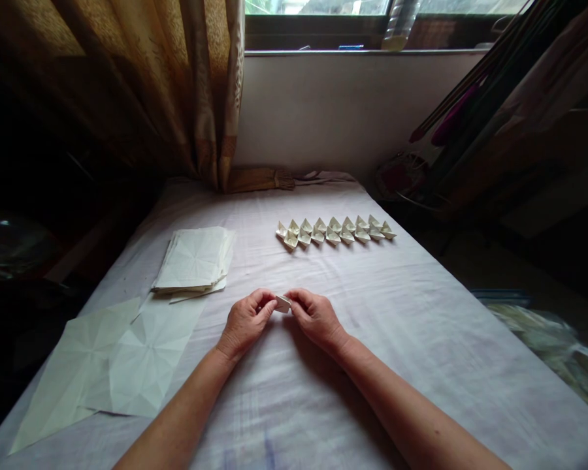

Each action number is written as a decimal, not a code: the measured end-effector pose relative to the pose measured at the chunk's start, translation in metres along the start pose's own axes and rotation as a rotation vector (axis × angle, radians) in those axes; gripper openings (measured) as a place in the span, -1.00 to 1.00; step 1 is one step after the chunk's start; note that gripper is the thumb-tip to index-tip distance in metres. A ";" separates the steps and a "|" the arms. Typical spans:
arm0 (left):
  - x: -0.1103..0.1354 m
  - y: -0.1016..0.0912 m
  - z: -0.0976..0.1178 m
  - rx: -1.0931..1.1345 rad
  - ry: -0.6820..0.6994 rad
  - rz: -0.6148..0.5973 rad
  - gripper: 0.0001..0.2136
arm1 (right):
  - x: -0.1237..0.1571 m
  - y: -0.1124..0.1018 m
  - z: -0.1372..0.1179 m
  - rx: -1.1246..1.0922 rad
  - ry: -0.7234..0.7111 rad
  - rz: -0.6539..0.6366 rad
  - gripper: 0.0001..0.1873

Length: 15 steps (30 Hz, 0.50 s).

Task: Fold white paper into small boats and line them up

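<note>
Two bare hands are meeting over a pale lilac cloth (255, 431) in the head-camera view, where a small folded paper packet (283, 304) is sitting between them, just above the middle of the fabric. The left hand (247, 320) is pinching the packet's left end between thumb and curled fingers; the right hand (318, 316) is closing narrowly on the opposite end. The packet is showing flat, off-white faces and crisp edges. Beyond the hands, paper boats (336, 232), small, peaked and sharp-cornered, are standing close together in two rows. To the left, a stack of paper sheets (193, 258) is lying with uneven edges, its top leaf bearing creases. Nearer the person, two loose sheets (147, 356) are overlapping, their matte surfaces carrying fold lines fanning from the centre. A gold patterned curtain (215, 85) is hanging in heavy folds beside a plain wall (353, 98).

Fingertips are covering both ends of the packet, leaving its full shape hard to read. The lower edge is cutting off the forearms (396, 398), shadow is swallowing the far left, and a crinkled plastic bag (553, 346) is lying at right, its contents indistinct.
</note>
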<state>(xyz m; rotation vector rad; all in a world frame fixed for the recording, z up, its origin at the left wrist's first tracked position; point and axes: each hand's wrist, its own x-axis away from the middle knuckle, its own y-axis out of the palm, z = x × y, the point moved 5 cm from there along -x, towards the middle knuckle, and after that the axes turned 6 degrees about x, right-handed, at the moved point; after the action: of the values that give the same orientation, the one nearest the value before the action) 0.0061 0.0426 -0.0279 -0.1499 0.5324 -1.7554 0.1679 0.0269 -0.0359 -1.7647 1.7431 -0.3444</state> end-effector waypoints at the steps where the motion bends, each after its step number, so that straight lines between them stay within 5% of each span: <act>1: 0.000 0.000 0.000 0.000 -0.014 -0.001 -0.84 | 0.001 -0.002 0.000 -0.014 0.012 0.015 -0.76; 15: 0.004 0.000 0.001 -0.034 -0.030 -0.054 -0.82 | 0.005 0.000 0.001 -0.205 0.079 0.035 -0.83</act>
<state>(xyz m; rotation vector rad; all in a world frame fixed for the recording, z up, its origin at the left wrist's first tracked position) 0.0056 0.0386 -0.0276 -0.2162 0.5410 -1.7945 0.1685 0.0218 -0.0380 -1.8821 1.9212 -0.2297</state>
